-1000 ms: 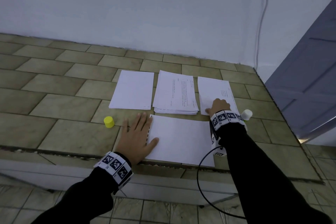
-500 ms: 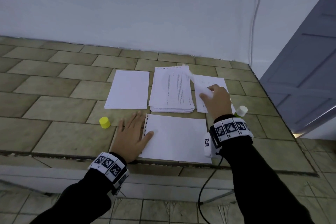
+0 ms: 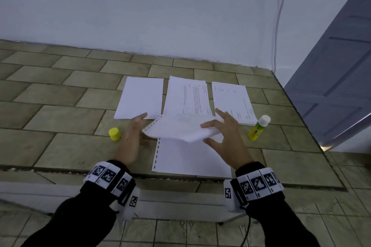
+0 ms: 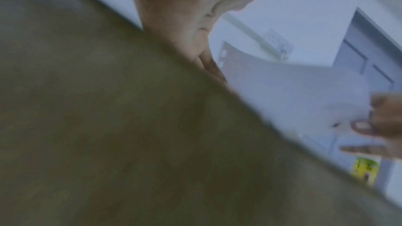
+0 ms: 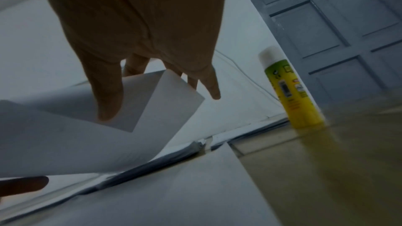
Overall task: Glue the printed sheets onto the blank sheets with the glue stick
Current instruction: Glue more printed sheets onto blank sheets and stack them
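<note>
My right hand [image 3: 212, 125] pinches the right end of a white sheet [image 3: 180, 129] with a punched left edge and holds it in the air, curled, thumb on top [image 5: 108, 102]. My left hand [image 3: 137, 126] reaches to the sheet's left edge with straight fingers, which go under the paper. Below lies a blank punched sheet [image 3: 190, 158] near the ledge's front. Behind are a blank pile [image 3: 140, 100], a printed stack [image 3: 188, 96] and another printed pile [image 3: 232, 102]. The uncapped glue stick [image 3: 259, 127] stands to the right, and its yellow cap [image 3: 114, 134] to the left.
The work surface is a tiled ledge [image 3: 60, 116] against a white wall, with its front edge close to my wrists. A grey-blue door [image 3: 331, 86] stands at the right. A thin cable [image 3: 278, 26] runs down the wall.
My right hand lifted a sheet from the right pile and brought it back over the blank sheet. My left hand left the blank sheet and rose to the lifted sheet's left edge.
</note>
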A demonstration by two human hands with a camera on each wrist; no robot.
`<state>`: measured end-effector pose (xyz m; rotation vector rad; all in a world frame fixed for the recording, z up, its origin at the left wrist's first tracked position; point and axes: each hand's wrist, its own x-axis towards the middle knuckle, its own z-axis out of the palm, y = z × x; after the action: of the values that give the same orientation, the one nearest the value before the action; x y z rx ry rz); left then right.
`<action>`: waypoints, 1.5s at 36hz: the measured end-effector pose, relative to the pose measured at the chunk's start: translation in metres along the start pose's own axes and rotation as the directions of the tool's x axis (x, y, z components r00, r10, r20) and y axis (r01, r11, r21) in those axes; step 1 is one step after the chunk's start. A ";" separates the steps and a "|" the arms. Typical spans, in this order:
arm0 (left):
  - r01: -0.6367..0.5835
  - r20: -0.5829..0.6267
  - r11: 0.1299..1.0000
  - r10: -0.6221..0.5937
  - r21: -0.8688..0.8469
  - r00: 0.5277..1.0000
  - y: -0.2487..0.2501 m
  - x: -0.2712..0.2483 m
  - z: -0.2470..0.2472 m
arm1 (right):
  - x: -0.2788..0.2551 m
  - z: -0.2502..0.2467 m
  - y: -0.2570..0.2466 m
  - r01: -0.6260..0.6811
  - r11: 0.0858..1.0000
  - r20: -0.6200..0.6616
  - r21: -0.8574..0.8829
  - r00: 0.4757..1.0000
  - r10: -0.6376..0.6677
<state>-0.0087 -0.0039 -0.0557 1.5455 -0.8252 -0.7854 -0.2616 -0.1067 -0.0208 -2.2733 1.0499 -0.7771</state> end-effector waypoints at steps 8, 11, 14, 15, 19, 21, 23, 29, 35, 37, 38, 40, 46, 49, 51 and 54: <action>0.109 0.265 0.989 -0.132 0.100 0.955 0.012 0.001 -0.001 | -0.022 -0.002 0.016 -0.058 0.994 0.114 0.087 0.992 0.048; 0.082 0.324 0.982 -0.135 0.173 0.937 0.009 0.000 -0.001 | -0.028 -0.006 0.017 -0.141 0.968 0.162 0.209 0.981 0.108; 0.052 0.332 0.981 -0.114 0.188 0.936 0.005 0.000 -0.001 | -0.031 -0.013 0.024 -0.222 0.930 0.204 0.292 0.965 0.167; 0.040 0.332 0.978 -0.108 0.203 0.937 0.005 -0.001 -0.001 | -0.032 -0.015 0.025 -0.264 0.920 0.229 0.289 0.952 0.201; -0.012 0.354 0.965 -0.085 0.264 0.931 0.006 -0.003 -0.001 | -0.031 -0.024 0.029 -0.402 0.868 0.240 0.292 0.909 0.341; -0.051 0.349 0.953 -0.059 0.298 0.935 0.008 -0.003 0.000 | -0.029 -0.026 0.030 -0.434 0.866 0.224 0.248 0.895 0.385; -0.095 0.333 0.935 -0.026 0.342 0.943 0.011 -0.002 0.001 | -0.028 -0.026 0.031 -0.441 0.878 0.233 0.185 0.888 0.397; -0.170 0.364 0.864 -0.017 0.474 0.931 0.013 -0.001 0.005 | -0.030 -0.023 0.028 -0.373 0.926 0.195 -0.062 0.905 0.377; -0.234 0.378 0.846 0.041 0.479 0.925 0.015 -0.009 0.013 | -0.032 -0.017 0.029 -0.347 0.923 0.203 -0.167 0.904 0.376; -0.244 0.378 0.843 0.052 0.480 0.924 0.015 -0.009 0.013 | -0.032 -0.015 0.031 -0.347 0.924 0.199 -0.159 0.906 0.375; -0.243 0.375 0.842 0.053 0.481 0.925 0.015 -0.008 0.013 | -0.032 -0.015 0.032 -0.347 0.925 0.200 -0.155 0.906 0.373; -0.225 0.365 0.850 0.041 0.477 0.930 0.012 -0.007 0.012 | -0.031 -0.015 0.033 -0.346 0.926 0.208 -0.154 0.904 0.373; -0.203 0.350 0.837 0.015 0.508 0.937 0.005 -0.005 0.009 | -0.029 -0.017 0.038 -0.328 0.936 0.251 -0.126 0.903 0.350; -0.188 0.346 0.846 0.004 0.499 0.938 0.004 -0.005 0.008 | -0.029 -0.018 0.040 -0.321 0.940 0.267 -0.115 0.902 0.340; -0.177 0.342 0.846 -0.007 0.504 0.940 0.004 -0.006 0.008 | -0.029 -0.018 0.041 -0.313 0.943 0.273 -0.112 0.903 0.333; -0.181 0.333 0.832 -0.005 0.525 0.943 0.004 -0.007 0.008 | -0.030 -0.018 0.043 -0.310 0.946 0.274 -0.097 0.905 0.325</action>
<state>-0.0192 -0.0028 -0.0522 1.8883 -1.4574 -0.7807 -0.3115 -0.1113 -0.0449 -2.0974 1.2650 -0.2781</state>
